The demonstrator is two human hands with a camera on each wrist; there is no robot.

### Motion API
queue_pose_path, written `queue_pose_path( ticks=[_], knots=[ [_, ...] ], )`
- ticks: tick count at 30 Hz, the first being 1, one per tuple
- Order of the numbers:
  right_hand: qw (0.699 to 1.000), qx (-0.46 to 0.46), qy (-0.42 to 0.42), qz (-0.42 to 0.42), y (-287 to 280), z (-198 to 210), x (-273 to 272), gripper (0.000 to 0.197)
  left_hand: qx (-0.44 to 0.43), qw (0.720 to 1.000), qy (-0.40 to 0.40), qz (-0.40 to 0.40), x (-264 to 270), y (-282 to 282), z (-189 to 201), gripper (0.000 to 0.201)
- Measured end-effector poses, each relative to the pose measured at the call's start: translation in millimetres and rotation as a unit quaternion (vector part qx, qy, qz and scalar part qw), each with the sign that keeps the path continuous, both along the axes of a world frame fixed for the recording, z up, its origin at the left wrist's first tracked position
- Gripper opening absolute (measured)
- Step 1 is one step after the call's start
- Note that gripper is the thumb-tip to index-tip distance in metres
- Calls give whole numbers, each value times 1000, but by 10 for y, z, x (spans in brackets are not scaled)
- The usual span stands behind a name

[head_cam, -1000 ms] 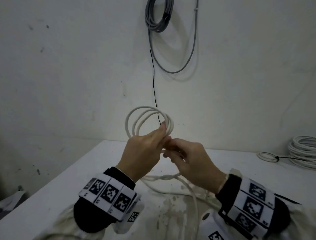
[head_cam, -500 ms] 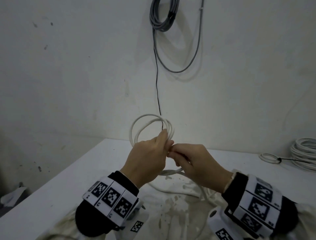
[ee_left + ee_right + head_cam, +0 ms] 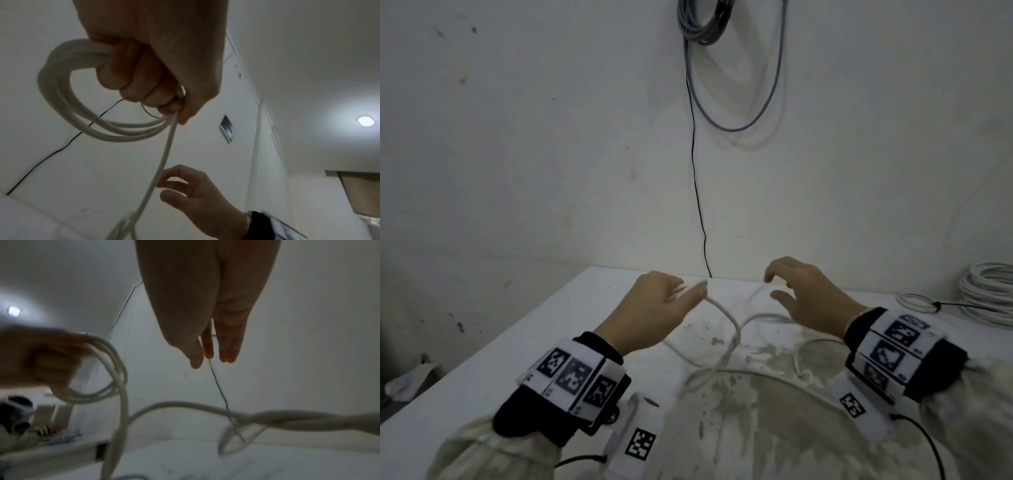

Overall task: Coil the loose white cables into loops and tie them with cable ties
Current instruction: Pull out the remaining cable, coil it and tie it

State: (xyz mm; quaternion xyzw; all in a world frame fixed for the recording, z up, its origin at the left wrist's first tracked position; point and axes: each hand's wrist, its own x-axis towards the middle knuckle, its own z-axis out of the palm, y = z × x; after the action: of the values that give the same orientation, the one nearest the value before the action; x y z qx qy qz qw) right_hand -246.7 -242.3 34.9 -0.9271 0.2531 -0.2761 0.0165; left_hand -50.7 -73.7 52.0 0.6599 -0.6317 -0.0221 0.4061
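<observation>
My left hand [image 3: 686, 293] grips a small coil of white cable [image 3: 68, 104] with several turns, fingers curled round the bundle [image 3: 144, 84]. In the head view the coil is mostly hidden behind that hand. One loose strand [image 3: 734, 337] leaves the coil, drops to the white table [image 3: 544, 346] and twists with other slack [image 3: 287, 420]. My right hand [image 3: 774, 286] hovers to the right with relaxed, spread fingers [image 3: 207, 344]. It sits beside the strand [image 3: 162, 164] without gripping it.
A small tied coil [image 3: 917, 303] and a larger white cable coil [image 3: 989, 291] lie at the table's far right. A grey cable bundle [image 3: 702, 24] hangs on the wall, and a thin black wire [image 3: 695, 171] runs down behind the table. The table's left edge is near my left arm.
The hands have separated and dropped lower. My right hand has let go of the cable and moved right. The coil, upright before, has tipped down behind my left hand.
</observation>
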Motion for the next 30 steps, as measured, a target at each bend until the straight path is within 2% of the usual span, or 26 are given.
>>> queue_pose_path(
  ticks=[2, 3, 5, 7, 9, 11, 13, 14, 16, 18, 20, 22, 23, 25, 26, 27, 28, 29, 30],
  knots=[
    [996, 64, -42, 48, 190, 20, 3, 21, 10, 991, 133, 15, -18, -57, -2, 52],
    [991, 97, -68, 65, 314, 39, 29, 23, 21, 975, 220, 4, -27, -85, -5, 50],
    [974, 188, -95, 81, 541, 73, 98, 24, 42, 918, 391, -48, -51, -118, 6, 47],
    [941, 311, -96, 96, 679, 78, 168, 24, 42, 846, 521, -107, -66, -121, 27, 45],
    [910, 391, -80, 110, 727, 37, 216, 28, 29, 783, 601, -155, -89, -117, 55, 45],
    [898, 420, -74, 111, 724, -6, 218, 25, 21, 756, 628, -185, -117, -99, 88, 42],
    [901, 414, -70, 105, 703, -18, 201, 16, 25, 753, 627, -198, -138, -72, 111, 38],
    [917, 384, -55, 95, 676, -1, 189, 11, 30, 758, 620, -200, -139, -63, 113, 37],
    [966, 256, -5, 35, 561, 72, 166, 10, 58, 776, 595, -201, -128, -53, 101, 35],
    [994, 99, 19, -39, 408, 188, 147, 14, 112, 794, 563, -201, -120, -45, 81, 35],
    [995, -40, -49, -82, 289, 305, 142, 17, 181, 804, 532, -193, -123, -34, 56, 36],
    [972, -156, -163, -63, 247, 382, 158, 14, 232, 807, 507, -195, -141, -22, 28, 40],
    [962, -180, -200, -50, 266, 403, 169, 12, 240, 805, 504, -203, -157, -19, 22, 44],
    [956, -183, -227, -36, 270, 339, 204, 10, 219, 795, 522, -219, -198, -31, 34, 48],
    [965, -154, -209, -29, 224, 266, 218, 9, 200, 790, 537, -218, -219, -41, 48, 48],
    [982, -101, -158, -27, 184, 198, 203, 6, 183, 788, 547, -215, -234, -53, 57, 45],
    [997, -34, -60, -30, 173, 137, 178, 8, 173, 788, 553, -210, -245, -68, 60, 43],
    [998, 20, 58, -34, 185, 110, 146, 17, 171, 787, 555, -208, -252, -85, 52, 41],
    [989, 55, 136, -35, 204, 111, 124, 26, 174, 785, 557, -208, -262, -101, 38, 41]
  ],
)
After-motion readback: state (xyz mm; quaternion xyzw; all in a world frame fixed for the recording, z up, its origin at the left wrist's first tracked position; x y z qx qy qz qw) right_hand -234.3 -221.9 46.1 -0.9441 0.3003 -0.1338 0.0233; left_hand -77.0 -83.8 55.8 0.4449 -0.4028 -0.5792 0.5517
